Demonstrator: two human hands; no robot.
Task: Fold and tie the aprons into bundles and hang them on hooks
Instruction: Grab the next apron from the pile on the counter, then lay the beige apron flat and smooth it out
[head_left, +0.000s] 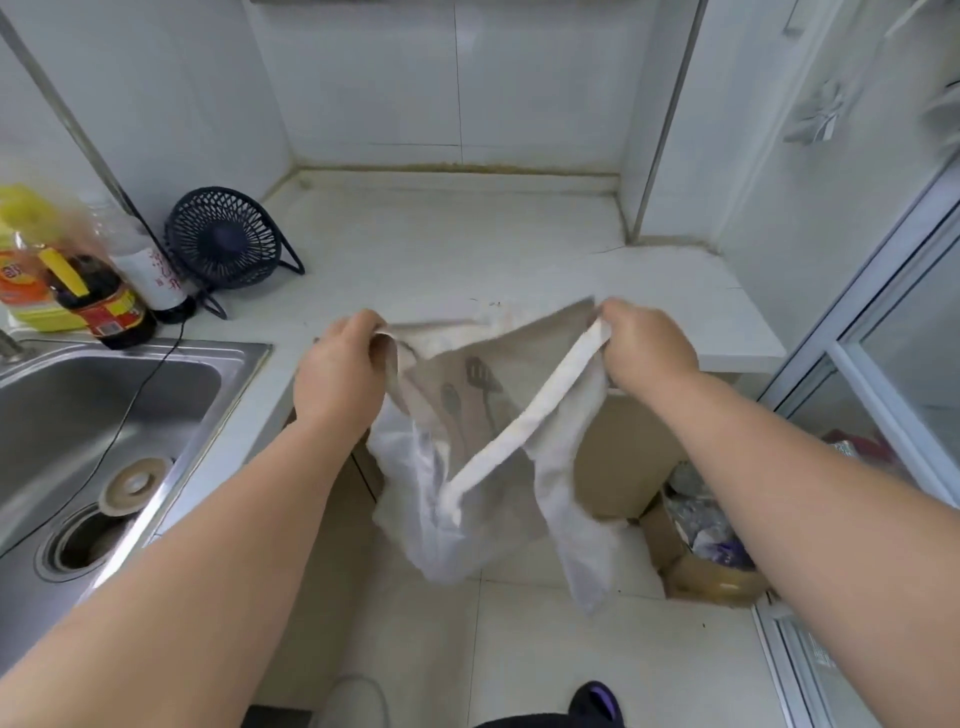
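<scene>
A beige and white apron with a printed spoon and spatula hangs between my two hands, just in front of the white counter. My left hand grips its upper left corner. My right hand grips the upper right corner together with a white strap that runs down across the cloth. The apron's lower part dangles crumpled below the counter's edge, above the floor. No hooks are in view.
A steel sink lies at the left, with sauce bottles and a small black fan behind it. A cardboard box of rubbish stands on the floor at the right, beside a glass door.
</scene>
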